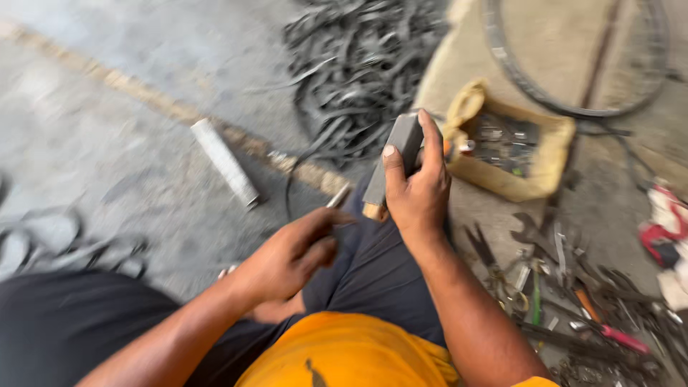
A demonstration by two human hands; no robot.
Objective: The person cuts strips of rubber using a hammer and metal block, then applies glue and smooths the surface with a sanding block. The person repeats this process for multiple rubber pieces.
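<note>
grey block (398,154) stands gripped in the right hand (418,188), held above the person's knee, thumb on its near face and fingers wrapped over the far edge; its long axis runs steeply, top tilted away and to the right, bottom end pointing down toward the lap; a tan strip shows at its lower end; left hand (297,252) sits lower and to the left, pinched closed on a thin metal tool (339,197) whose tip points up and to the right, just beside the block's lower end; so the block lies up and right of the left hand, and the right hand is the one on it; past the block on the floor lies an open yellowish box (510,150) of small parts; scattered hand tools (566,287) at the right; a heap of black rubber strips (358,64) beyond; a pale tube (224,162) lies at the left on the concrete.
</note>
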